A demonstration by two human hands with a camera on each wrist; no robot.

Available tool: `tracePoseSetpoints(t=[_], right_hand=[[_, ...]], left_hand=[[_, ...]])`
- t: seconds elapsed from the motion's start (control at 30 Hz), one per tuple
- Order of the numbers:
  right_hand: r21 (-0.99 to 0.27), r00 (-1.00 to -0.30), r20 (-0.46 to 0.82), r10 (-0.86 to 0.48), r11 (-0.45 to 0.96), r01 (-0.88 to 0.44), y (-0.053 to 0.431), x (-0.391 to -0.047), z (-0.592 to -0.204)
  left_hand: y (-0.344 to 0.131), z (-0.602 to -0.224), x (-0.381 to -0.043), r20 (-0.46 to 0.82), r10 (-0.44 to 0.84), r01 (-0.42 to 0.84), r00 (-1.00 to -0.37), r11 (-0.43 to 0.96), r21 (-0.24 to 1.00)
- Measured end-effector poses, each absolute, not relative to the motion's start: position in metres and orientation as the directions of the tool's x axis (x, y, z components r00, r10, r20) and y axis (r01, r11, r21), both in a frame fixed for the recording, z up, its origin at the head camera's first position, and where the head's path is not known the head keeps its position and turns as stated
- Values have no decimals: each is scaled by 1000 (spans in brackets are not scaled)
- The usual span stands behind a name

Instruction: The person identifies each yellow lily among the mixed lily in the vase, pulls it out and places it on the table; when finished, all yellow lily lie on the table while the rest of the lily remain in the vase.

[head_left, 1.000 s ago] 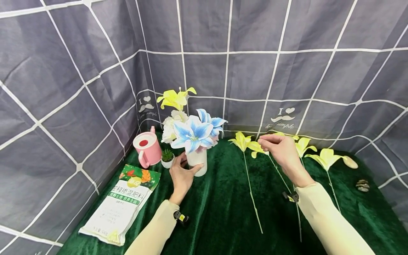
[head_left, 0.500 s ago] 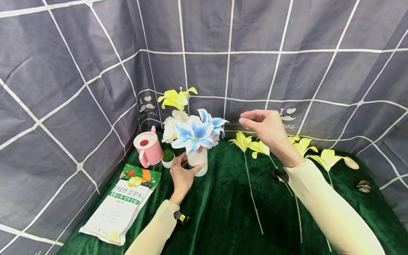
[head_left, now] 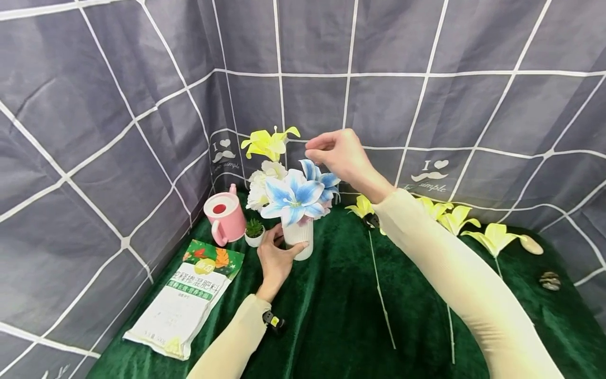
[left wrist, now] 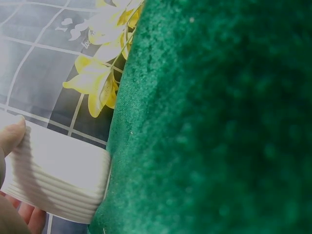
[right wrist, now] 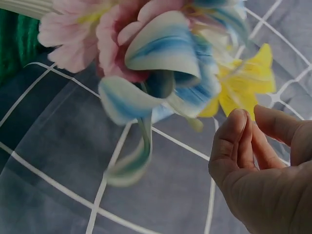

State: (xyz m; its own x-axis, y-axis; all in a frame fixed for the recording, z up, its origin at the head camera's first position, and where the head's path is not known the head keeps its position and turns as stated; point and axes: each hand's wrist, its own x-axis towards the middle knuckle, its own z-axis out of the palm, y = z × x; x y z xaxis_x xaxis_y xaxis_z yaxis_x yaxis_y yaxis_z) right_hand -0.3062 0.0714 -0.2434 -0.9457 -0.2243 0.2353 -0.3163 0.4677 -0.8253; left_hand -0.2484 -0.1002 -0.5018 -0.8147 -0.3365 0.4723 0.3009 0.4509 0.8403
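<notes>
A ribbed white vase (head_left: pixel 302 239) stands on the green cloth, and my left hand (head_left: pixel 275 260) grips its lower part between thumb and fingers. Blue-and-white lilies (head_left: pixel 292 197), a white flower (head_left: pixel 263 185) and a taller yellow lily (head_left: pixel 267 143) rise from the vase. In the right wrist view, pink blossoms (right wrist: pixel 73 41) show among them. My right hand (head_left: pixel 343 157) is in the air at the right of the bouquet, just above the rear blue lily. Its fingers are bent toward the thumb with a small gap and nothing between them.
Left of the vase are a small potted succulent (head_left: pixel 254 231), a pink watering can (head_left: pixel 226 218) and a fertilizer bag (head_left: pixel 182 302). Yellow lilies (head_left: pixel 494 239) with long stems lie at the right, partly behind my sleeve. Two stones, one pale (head_left: pixel 531 245) and one striped (head_left: pixel 549 281), lie beyond.
My right hand has moved left and up from over the loose yellow lilies to beside the bouquet. The left hand keeps its grip on the vase.
</notes>
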Motion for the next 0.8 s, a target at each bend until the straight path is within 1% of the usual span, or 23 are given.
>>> tracePoseSetpoints(t=[0.2,0.33,0.43,0.53,0.67,0.8], right_hand=[[-800,-938,200,-283,506,-323,47,-329,-244],[-790,-928,138,-346,527,-314,34,-340,-244],[-785,-905,95,-416,528,-325,25,-347,-244],[-757,-881,88,-465,543,-363,18,-351,-246],[-697,-873,67,-483,604,-387,12,-354,-250],[-663,-869,15,-494,646,-379,10,-355,-253]], left_hand=[[-99,-501,-248,477,-330,313,-815,442,841],[-99,-501,-248,490,-326,318,-809,458,830],[-99,-501,-249,498,-328,321,-803,466,824],[-100,-501,-250,495,-330,318,-804,465,826],[-100,-501,-249,488,-328,311,-809,466,828],[-102,-501,-248,486,-327,308,-810,468,828]])
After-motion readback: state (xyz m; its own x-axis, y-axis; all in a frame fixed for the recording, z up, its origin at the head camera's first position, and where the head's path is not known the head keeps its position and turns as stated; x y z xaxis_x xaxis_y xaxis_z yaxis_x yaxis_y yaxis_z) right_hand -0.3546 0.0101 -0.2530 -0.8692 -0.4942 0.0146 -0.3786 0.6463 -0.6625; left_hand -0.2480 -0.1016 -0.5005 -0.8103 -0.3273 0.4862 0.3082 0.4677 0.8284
